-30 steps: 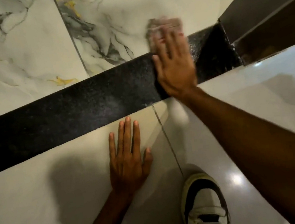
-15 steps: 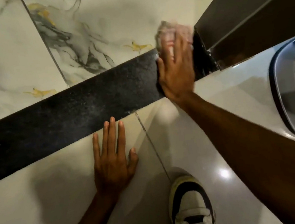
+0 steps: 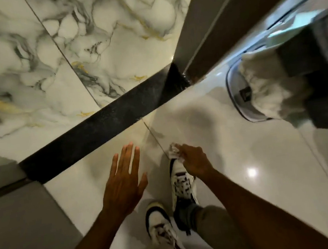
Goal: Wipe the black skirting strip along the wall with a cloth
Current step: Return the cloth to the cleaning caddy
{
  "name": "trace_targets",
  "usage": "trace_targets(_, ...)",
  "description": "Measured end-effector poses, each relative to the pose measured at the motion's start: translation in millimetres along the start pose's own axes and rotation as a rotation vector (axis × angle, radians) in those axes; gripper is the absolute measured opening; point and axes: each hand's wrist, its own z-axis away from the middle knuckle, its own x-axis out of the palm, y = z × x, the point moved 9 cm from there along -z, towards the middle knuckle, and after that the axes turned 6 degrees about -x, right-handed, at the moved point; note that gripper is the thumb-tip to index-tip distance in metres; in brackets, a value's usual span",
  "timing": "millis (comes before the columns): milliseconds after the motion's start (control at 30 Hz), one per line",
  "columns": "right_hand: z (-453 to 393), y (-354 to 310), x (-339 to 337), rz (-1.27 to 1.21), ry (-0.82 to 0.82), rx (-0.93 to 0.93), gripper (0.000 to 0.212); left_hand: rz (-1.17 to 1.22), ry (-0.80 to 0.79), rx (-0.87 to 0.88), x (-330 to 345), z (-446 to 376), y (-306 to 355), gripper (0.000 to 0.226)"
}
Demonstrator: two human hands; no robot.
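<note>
With the right hand (image 3: 194, 162) clear of the black skirting strip (image 3: 101, 130), fingers seemingly bunched on the crumpled cloth (image 3: 173, 152), and left hand (image 3: 122, 183) spread empty, refold it flat before pressing along the strip.

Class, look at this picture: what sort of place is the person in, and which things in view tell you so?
Probably a room in a home, perhaps near a bathroom or utility corner: marble-look wall tiles, a black skirting strip, glossy floor tiles and a door frame.

Black skirting strip (image 3: 105, 127) along wall, crumpled cloth (image 3: 173, 151)
</note>
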Motion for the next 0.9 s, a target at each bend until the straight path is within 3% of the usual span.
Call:
trace_targets(267,269,-5,-176,-0.450,0.417,0.121,0.038,0.017,0.040,0.270,-248,72,135,0.071)
trace_targets(433,342,31,-301,-0.521,0.747,0.174,0.043,0.013,0.023,0.459,-319,30,244,0.074)
trace_targets(533,348,66,-358,-0.624,0.872,0.225,0.047,-0.017,0.000,0.534,-336,-4,312,0.075)
trace_targets(633,320,91,-398,-0.679,0.871,0.248,0.053,-0.071,-0.020,0.626,-327,-42,363,0.074)
trace_targets(800,238,160,-404,-0.846,0.882,0.463,0.039,-0.140,-0.023,0.714,-260,-115,402,0.076)
trace_targets(900,195,184,-398,-0.763,0.888,0.465,0.046,-0.192,-0.089,0.705,-218,-148,407,0.082)
